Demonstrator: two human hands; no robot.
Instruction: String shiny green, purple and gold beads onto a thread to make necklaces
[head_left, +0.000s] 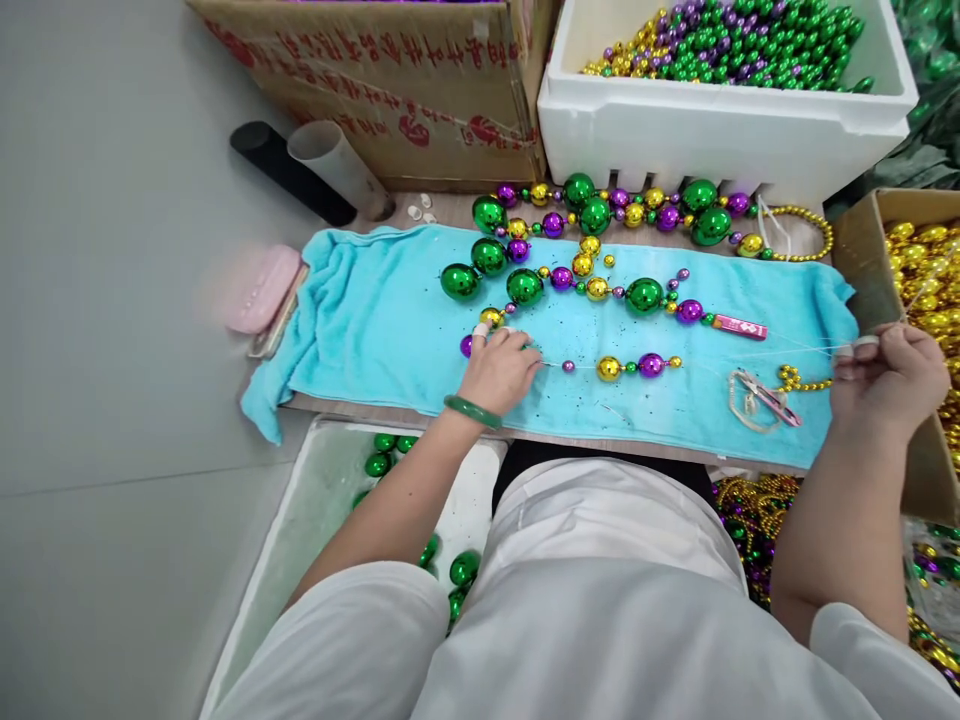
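Note:
My left hand [499, 375], with a green bangle [472, 411] at its wrist, rests on a light blue towel [375, 330]. Its curled fingers close over a bead string [650, 365] of gold, purple and green beads; the part beneath the fingers is hidden. At the right, my right hand [892, 375] is closed in a pinch on a thin clear thread [795, 350] that runs left across the towel. White tape wraps fingers on both hands. Near the right hand lie pink-handled snips [776, 402], a pink-labelled stick [740, 327] and a short gold bead strand [802, 383].
A finished-looking bead strand [634, 214] lies along the towel's back edge. Behind stand a white foam box [712, 130] of beads and a cardboard box [420, 100]. Another carton [862, 235] holds gold beads. A pink case [264, 288] sits at left; a foam tray [277, 540] lies below.

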